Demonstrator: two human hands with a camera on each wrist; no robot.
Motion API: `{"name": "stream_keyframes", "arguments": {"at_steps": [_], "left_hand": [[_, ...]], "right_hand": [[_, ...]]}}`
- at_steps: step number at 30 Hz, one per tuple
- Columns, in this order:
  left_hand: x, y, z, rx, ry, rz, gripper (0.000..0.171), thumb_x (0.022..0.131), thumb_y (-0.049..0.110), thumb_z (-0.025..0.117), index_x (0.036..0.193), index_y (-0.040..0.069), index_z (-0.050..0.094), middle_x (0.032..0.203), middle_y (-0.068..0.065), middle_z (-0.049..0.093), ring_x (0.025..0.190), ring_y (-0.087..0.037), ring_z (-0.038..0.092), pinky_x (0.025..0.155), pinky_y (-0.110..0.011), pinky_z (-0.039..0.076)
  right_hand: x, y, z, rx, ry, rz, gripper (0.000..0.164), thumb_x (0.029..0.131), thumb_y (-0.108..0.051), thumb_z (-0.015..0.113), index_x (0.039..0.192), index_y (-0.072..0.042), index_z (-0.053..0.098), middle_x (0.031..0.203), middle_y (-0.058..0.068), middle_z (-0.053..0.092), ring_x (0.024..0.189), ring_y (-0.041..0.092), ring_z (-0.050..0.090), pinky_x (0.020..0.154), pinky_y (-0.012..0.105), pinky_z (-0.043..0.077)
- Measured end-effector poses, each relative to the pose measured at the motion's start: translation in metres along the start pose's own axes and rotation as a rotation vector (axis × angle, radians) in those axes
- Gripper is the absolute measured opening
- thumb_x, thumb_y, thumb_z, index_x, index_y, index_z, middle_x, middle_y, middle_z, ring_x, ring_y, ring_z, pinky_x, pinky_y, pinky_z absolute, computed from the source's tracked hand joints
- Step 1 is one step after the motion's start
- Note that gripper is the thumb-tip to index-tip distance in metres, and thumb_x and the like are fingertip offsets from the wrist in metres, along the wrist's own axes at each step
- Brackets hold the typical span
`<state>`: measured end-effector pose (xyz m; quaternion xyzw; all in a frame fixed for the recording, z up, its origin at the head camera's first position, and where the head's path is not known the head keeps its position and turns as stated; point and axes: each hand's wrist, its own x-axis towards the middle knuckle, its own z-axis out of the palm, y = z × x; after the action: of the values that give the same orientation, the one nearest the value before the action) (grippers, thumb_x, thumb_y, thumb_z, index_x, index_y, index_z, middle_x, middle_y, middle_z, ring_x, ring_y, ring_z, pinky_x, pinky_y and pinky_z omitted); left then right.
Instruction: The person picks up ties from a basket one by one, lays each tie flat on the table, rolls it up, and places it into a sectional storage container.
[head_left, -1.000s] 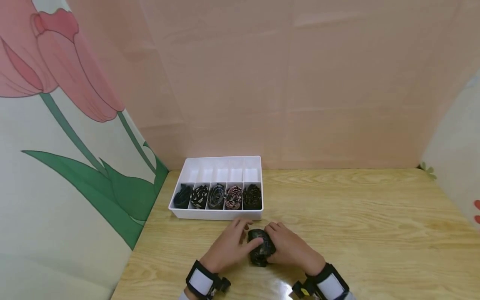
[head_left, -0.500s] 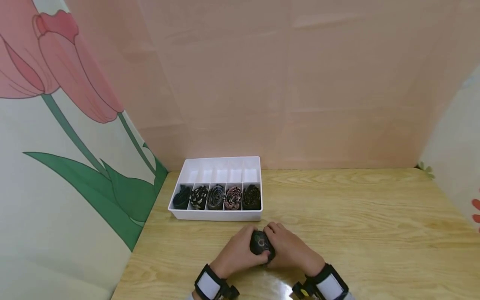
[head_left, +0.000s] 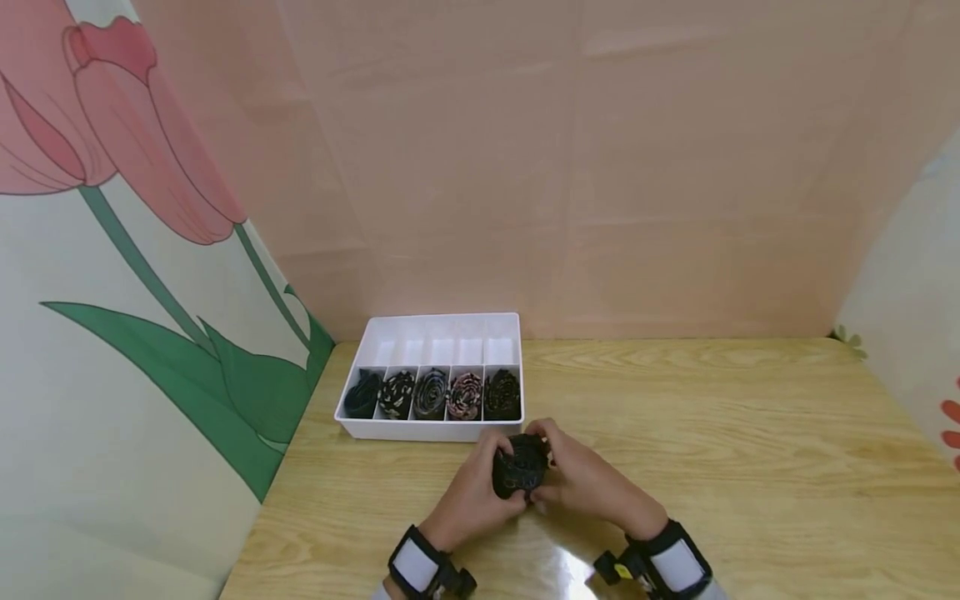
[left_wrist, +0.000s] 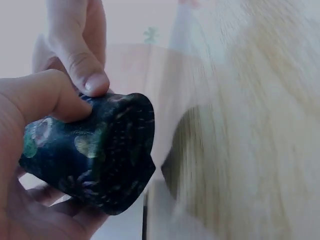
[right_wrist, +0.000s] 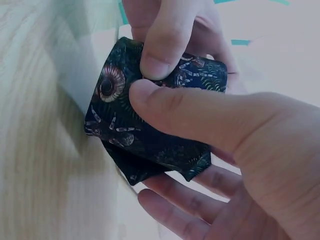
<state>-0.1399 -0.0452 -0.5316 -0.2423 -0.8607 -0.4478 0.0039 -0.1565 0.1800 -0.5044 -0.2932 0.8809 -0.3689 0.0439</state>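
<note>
A rolled-up dark cloth (head_left: 519, 468) with a floral print is held between both hands, in front of a white divided box (head_left: 427, 430). My left hand (head_left: 471, 493) grips its left side, with the thumb on the near side in the head view. From the right, my right hand (head_left: 588, 482) pinches it. Up close in the left wrist view, the cloth (left_wrist: 85, 150) shows a layered end, and both thumbs press on its printed face. A loose fold hangs open under the cloth (right_wrist: 160, 142) in the right wrist view, with the right fingers beneath.
The box's near row holds several rolled patterned cloths (head_left: 467, 397), one to a compartment; the far row (head_left: 442, 348) is bare white. Behind the wooden table (head_left: 712, 433) hangs a plain pinkish backdrop (head_left: 600, 167). A tulip-printed sheet (head_left: 150, 275) stands at the left.
The left hand went from loosely touching the rolled cloth to gripping it. Both hands then moved the cloth slightly away from the body, nearer the box, and turned it.
</note>
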Motion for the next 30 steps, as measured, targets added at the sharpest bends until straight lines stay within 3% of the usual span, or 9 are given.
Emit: {"name": "stream_keyframes", "arguments": {"at_steps": [3, 6, 11, 20, 26, 30], "left_hand": [[0.0, -0.004, 0.0, -0.034, -0.013, -0.026, 0.076, 0.081, 0.012, 0.084, 0.143, 0.021, 0.039, 0.146, -0.002, 0.053, 0.132, -0.017, 0.058, 0.114, -0.042, 0.05], [0.001, -0.006, 0.001, -0.026, -0.016, -0.035, 0.085, 0.083, 0.013, 0.084, 0.153, 0.021, 0.037, 0.153, -0.003, 0.051, 0.139, -0.019, 0.054, 0.119, -0.045, 0.046], [0.001, -0.006, -0.001, 0.064, 0.001, -0.006, 0.073, 0.082, 0.014, 0.084, 0.147, 0.02, 0.05, 0.152, 0.0, 0.052, 0.138, -0.017, 0.054, 0.118, -0.044, 0.047], [0.002, -0.004, -0.001, 0.036, -0.024, -0.088, 0.07, 0.084, 0.025, 0.089, 0.144, 0.018, 0.054, 0.15, 0.0, 0.056, 0.137, -0.018, 0.057, 0.12, -0.043, 0.046], [0.002, -0.007, -0.004, 0.06, 0.002, -0.131, 0.066, 0.082, 0.024, 0.091, 0.139, 0.022, 0.06, 0.14, 0.004, 0.063, 0.126, -0.015, 0.063, 0.111, -0.041, 0.052], [0.002, -0.006, -0.009, 0.047, 0.027, -0.152, 0.061, 0.081, 0.023, 0.091, 0.133, 0.023, 0.06, 0.133, 0.006, 0.063, 0.121, -0.014, 0.065, 0.107, -0.04, 0.054]], "right_hand": [[0.0, 0.003, 0.004, 0.008, 0.025, -0.009, 0.095, 0.077, -0.007, 0.092, 0.156, -0.005, 0.04, 0.144, 0.022, 0.062, 0.123, 0.036, 0.068, 0.102, 0.053, 0.058], [0.001, 0.005, 0.007, -0.022, 0.047, -0.038, 0.087, 0.076, -0.006, 0.092, 0.151, -0.005, 0.047, 0.146, 0.019, 0.061, 0.128, 0.038, 0.065, 0.107, 0.056, 0.055], [0.002, 0.005, 0.01, -0.096, 0.055, -0.042, 0.069, 0.076, -0.01, 0.094, 0.135, -0.006, 0.058, 0.132, 0.014, 0.069, 0.12, 0.033, 0.069, 0.103, 0.054, 0.058], [0.002, -0.002, 0.015, -0.158, 0.054, -0.087, 0.074, 0.079, -0.006, 0.09, 0.144, 0.002, 0.056, 0.139, 0.021, 0.067, 0.126, 0.039, 0.067, 0.107, 0.055, 0.055], [0.003, 0.001, 0.007, -0.085, 0.014, -0.088, 0.066, 0.083, 0.0, 0.08, 0.145, -0.002, 0.056, 0.14, 0.019, 0.066, 0.126, 0.037, 0.067, 0.106, 0.055, 0.056], [0.01, 0.005, -0.001, 0.011, 0.01, -0.005, 0.05, 0.092, -0.002, 0.074, 0.14, -0.004, 0.06, 0.134, 0.015, 0.07, 0.112, 0.03, 0.072, 0.093, 0.044, 0.063]]}}
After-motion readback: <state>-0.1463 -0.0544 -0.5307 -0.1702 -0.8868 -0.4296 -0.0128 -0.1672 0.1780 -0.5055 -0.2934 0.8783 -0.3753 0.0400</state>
